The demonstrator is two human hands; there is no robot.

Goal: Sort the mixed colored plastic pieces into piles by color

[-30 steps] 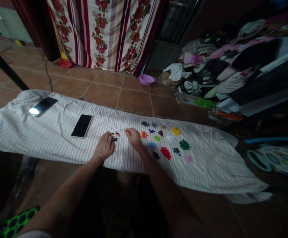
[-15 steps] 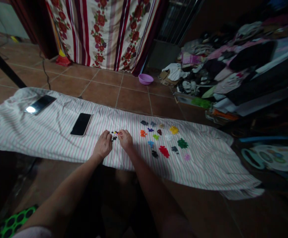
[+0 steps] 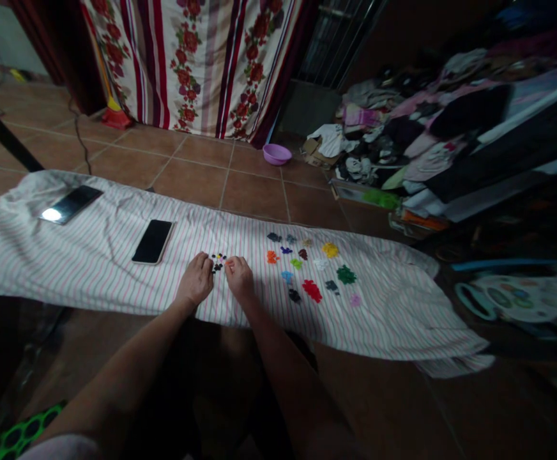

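Observation:
Between my two hands, a small cluster of black, yellow and pink pieces (image 3: 218,262) lies on the striped cloth (image 3: 221,227). My left hand (image 3: 198,279) rests at its left side, fingers curled together; anything inside them is hidden. My right hand (image 3: 239,276) is at its right side with fingertips pinched, and what they hold is too small to make out. To the right, small coloured piles are spread out, among them orange (image 3: 272,257), red (image 3: 312,291), yellow (image 3: 329,250), green (image 3: 346,275) and black (image 3: 294,296).
A phone (image 3: 152,241) with a dark screen lies left of my hands, and a second shiny dark device (image 3: 71,204) is farther left. On the tiled floor beyond the cloth stands a purple basin (image 3: 277,154). Heaped clothes (image 3: 403,128) fill the right back.
The view has shifted slightly, moving the scene a little left. My right fingertips have drawn back slightly from the cluster, where an orange bit showed at them before. My left hand keeps its place beside it.

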